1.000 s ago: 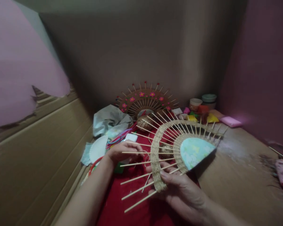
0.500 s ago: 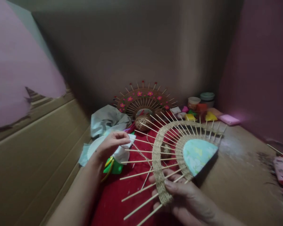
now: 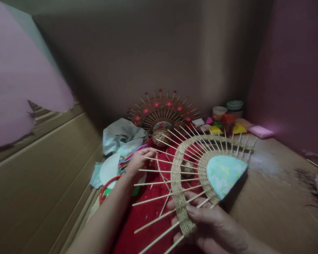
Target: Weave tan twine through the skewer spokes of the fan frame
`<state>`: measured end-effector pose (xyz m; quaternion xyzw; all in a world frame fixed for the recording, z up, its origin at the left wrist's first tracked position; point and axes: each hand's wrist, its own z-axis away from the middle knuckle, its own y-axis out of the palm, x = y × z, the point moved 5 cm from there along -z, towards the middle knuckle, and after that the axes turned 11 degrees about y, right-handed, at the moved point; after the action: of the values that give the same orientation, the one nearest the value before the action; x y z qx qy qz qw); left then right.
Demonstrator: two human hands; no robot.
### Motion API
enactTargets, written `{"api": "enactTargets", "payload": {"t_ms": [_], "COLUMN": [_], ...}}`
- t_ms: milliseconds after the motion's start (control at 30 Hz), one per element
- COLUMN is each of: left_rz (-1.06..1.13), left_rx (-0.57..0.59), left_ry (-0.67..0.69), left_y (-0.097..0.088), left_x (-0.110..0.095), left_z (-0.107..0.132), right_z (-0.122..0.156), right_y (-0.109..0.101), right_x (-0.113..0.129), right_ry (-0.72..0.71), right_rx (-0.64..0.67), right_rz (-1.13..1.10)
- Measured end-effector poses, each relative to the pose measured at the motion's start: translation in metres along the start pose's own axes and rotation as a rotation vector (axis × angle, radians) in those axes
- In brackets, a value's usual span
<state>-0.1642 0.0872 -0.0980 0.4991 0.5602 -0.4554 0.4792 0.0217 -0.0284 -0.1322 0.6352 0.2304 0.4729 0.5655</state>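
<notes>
My right hand [image 3: 214, 229] grips the lower end of a half-round woven fan piece [image 3: 201, 165], thumb pressed on its woven jute band [image 3: 178, 190]. Wooden skewers fan out from a pale blue-green paper centre [image 3: 224, 174]. My left hand [image 3: 140, 162] is closed in a pinch beside the skewer tips on the left, holding a thin jute twine strand [image 3: 160, 174] that runs toward the band. A ball of twine [image 3: 160, 137] lies behind the piece on a red cloth [image 3: 145, 215].
A finished fan with pink flowers [image 3: 161, 113] leans on the back wall. A grey cloth [image 3: 122, 135], a white paper plate [image 3: 108, 169], coloured clay pieces [image 3: 217, 128], tubs [image 3: 228, 111] and a pink block [image 3: 259, 131] lie around. Cardboard [image 3: 42, 176] lines the left side.
My left hand drew back to the left with the twine, then returned to the skewer tips. My right hand and the woven piece slid slightly lower and to the right.
</notes>
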Motion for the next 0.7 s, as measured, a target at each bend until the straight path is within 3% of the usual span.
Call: {"api": "enactTargets", "payload": {"t_ms": [167,267,333,467,700], "left_rz": [0.03,0.064,0.036,0.039,0.184], "left_rx": [0.046,0.099,0.109,0.074,0.153], "left_ry": [-0.031,-0.025,0.025,0.078,-0.023], "left_y": [0.038,0.051,0.048,0.024,-0.008], "left_x": [-0.001,-0.009,-0.014,-0.014,-0.01], "left_z": [0.013,0.016,0.013,0.001,-0.006], "right_z": [0.002,0.003,0.003,0.002,0.001], "right_y": [0.009,0.009,0.009,0.007,-0.001], "right_x": [-0.007,-0.009,-0.009,-0.009,-0.011], "right_ry": [0.103,0.144,0.163,0.186,0.196], "right_rx": [0.111,0.134,0.139,0.151,0.105], "right_rz": [0.065,0.095,0.114,0.148,0.142]}}
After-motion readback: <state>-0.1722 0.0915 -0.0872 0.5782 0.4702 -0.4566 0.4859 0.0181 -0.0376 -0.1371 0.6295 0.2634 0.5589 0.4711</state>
